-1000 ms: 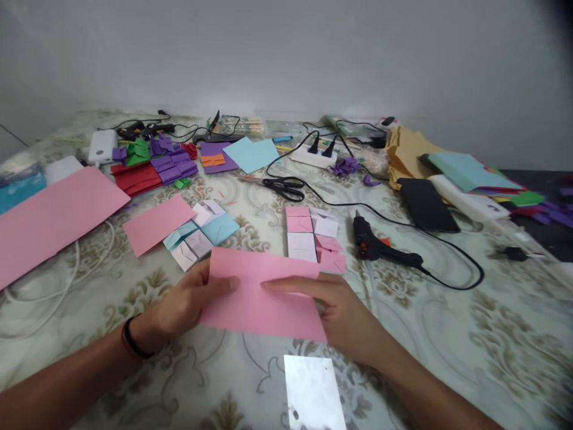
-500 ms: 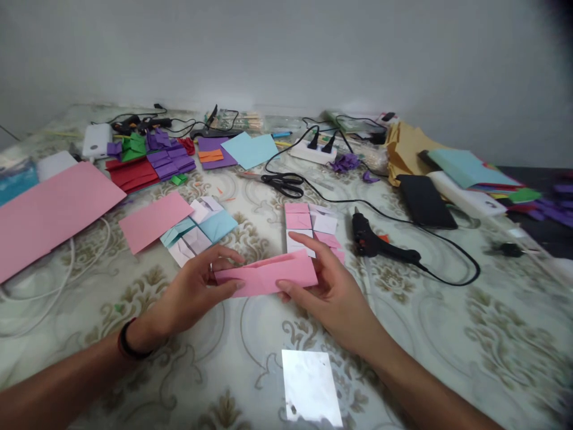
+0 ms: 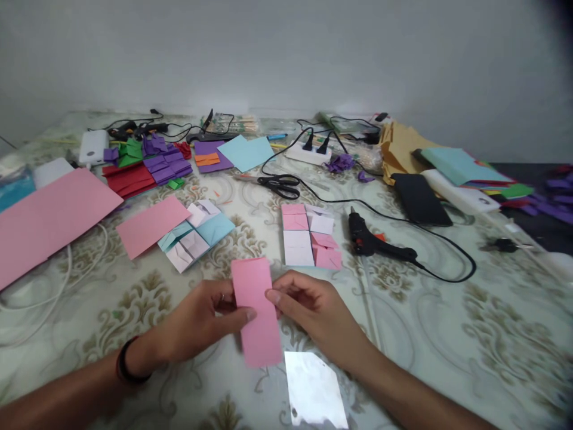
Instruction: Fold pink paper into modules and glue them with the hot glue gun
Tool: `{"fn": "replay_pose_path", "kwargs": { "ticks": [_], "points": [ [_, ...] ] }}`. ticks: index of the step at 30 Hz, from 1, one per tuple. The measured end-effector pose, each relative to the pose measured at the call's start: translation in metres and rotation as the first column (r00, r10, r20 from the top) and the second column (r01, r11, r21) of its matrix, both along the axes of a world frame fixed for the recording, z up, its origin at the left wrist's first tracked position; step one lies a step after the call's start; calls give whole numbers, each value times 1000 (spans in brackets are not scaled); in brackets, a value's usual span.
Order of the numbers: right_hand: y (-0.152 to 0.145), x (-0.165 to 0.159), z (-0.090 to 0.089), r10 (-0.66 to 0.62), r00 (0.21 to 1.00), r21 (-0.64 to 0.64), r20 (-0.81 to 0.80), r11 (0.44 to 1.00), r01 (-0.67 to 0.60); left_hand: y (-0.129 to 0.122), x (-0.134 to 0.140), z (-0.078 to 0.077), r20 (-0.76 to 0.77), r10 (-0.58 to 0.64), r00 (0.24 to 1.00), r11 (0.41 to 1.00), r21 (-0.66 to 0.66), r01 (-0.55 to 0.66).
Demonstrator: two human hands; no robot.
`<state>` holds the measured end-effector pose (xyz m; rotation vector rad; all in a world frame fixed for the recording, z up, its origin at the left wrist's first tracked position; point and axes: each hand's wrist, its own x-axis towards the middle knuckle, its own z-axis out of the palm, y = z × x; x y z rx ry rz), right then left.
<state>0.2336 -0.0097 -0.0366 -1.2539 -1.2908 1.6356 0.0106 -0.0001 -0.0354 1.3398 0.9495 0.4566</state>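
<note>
A folded strip of pink paper (image 3: 259,340) is held upright over the table, its long side pointing away from me. My left hand (image 3: 203,316) pinches its left edge, thumb on the front face. From the other side my right hand (image 3: 313,307) grips the right edge between thumb and fingers. Just beyond the hands lies a block of folded pink and white paper squares (image 3: 298,246). A second folded piece in light blue and white (image 3: 215,230) rests farther left, beside a flat pink paper (image 3: 152,224). Near my right forearm is a shiny white square (image 3: 316,388).
A black glue gun (image 3: 378,242) with a trailing cord lies at right. Black-handled scissors (image 3: 284,186) and a white power strip (image 3: 308,153) are farther back. A large pink sheet (image 3: 54,215) is at left. A black phone (image 3: 421,200) lies near brown paper (image 3: 400,146).
The pink paper has turned from lying crosswise, slightly gaping, to lengthwise and flat. Both hands have shifted their grip toward its middle, and my right hand has come down from the folded squares.
</note>
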Motion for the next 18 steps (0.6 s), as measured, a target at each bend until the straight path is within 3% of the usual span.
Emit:
{"fn": "replay_pose_path", "kwargs": {
  "ticks": [3,9,13,18],
  "points": [
    [0,2,0,20,1000,12,6,1000,-20,-3,1,5,-106,-91,990,996,10,93],
    [1,3,4,84,993,73,84,993,-90,2,-3,8,-103,-40,994,994,99,51],
    [-1,0,6,228,955,78,191,966,-246,5,-4,6,-94,30,995,985,172,-14],
    [-3,-3,5,275,930,116,243,944,-309,2,1,8,-195,14,981,984,176,21]
  ]
}}
